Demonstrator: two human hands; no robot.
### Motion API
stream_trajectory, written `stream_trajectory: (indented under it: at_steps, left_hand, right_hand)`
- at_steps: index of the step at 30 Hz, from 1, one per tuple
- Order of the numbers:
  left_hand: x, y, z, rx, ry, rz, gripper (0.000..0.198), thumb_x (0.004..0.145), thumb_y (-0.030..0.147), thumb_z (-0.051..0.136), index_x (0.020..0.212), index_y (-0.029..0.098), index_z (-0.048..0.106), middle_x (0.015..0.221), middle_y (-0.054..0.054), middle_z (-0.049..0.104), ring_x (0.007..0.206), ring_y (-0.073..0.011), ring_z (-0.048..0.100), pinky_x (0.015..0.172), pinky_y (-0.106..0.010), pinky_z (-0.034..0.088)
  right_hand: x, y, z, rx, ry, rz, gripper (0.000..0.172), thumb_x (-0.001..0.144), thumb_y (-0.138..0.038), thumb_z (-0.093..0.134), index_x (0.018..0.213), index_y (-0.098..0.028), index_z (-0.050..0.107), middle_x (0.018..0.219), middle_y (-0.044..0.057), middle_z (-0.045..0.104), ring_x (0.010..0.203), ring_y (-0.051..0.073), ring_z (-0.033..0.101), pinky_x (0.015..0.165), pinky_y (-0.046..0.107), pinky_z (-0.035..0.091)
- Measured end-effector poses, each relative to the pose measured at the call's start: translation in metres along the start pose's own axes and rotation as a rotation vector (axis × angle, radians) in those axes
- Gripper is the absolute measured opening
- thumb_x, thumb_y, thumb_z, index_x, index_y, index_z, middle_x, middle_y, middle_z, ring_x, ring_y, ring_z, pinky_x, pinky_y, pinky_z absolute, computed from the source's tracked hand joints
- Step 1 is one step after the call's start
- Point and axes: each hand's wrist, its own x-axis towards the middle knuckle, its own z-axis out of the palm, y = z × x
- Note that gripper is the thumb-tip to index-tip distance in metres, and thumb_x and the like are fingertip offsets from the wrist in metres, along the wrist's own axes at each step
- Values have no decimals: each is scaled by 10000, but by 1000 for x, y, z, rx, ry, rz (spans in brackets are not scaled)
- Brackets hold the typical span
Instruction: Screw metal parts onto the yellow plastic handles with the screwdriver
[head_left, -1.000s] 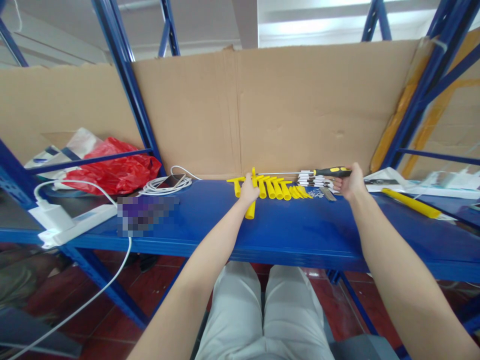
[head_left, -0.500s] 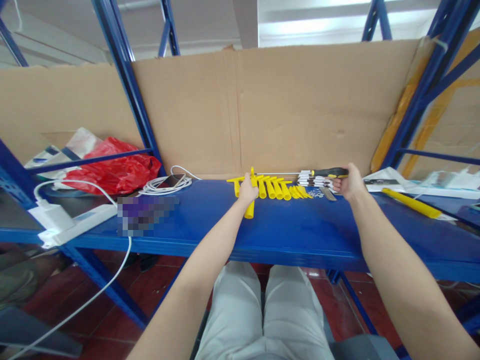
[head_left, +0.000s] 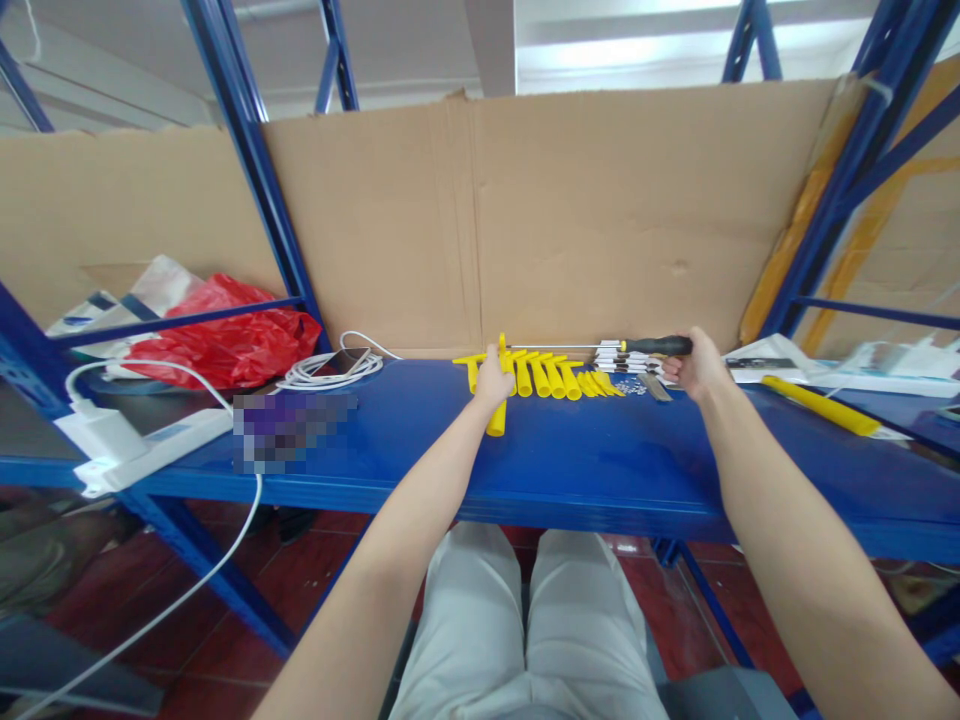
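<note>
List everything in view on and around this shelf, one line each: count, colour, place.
shelf: one, blue, across the middle
cardboard: sheets, brown, behind the shelf
held tube: one, yellow, in the left hand
loose tubes: several, yellow, in a row right of the held tube
screwdriver: one, dark handle, in the right hand, shaft pointing left
long rod: one, yellow, far right of the shelf
bag: one, red, left rear
cable: one coil, white, right of the bag
power strip: one, white, left front edge
left hand: closed on the held tube
right hand: closed on the screwdriver
</note>
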Motion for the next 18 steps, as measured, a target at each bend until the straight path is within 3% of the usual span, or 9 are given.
stream_trajectory:
  at_steps: [5,11,15,18]
  left_hand:
    - [0,0,1,4,2,-2,622,773,-37,572,1330,231,504,1276,-99,696,1065,-222,715,880,-321,574]
    - [3,-3,2,-6,8,-9,621,747,-30,597,1302,239,523,1213,-76,719,1050,-220,721,886,-312,566]
    - [2,-3,1,-24,16,-2,637,736,-30,612,1302,251,531,1219,-70,719,1061,-224,717,895,-313,566]
    - [1,-1,-1,-4,0,-19,641,747,-37,593,1322,237,518,1228,-82,716,1073,-227,715,897,-315,566]
  right_hand:
    - [0,-3,-1,25,-74,-55,324,815,-404,659,675,-253,409,502,-53,307,397,100,274,309,213,251]
    - [1,-2,-3,1,-25,-61,186,801,-350,617,737,-233,486,577,-2,500,419,124,393,344,242,361]
    - [5,2,-4,-21,15,-3,314,874,-534,567,779,-242,502,534,10,511,367,134,372,293,239,234]
    - [11,7,-7,-20,28,-37,373,850,-580,636,772,-261,460,466,-43,421,322,114,285,280,235,170]
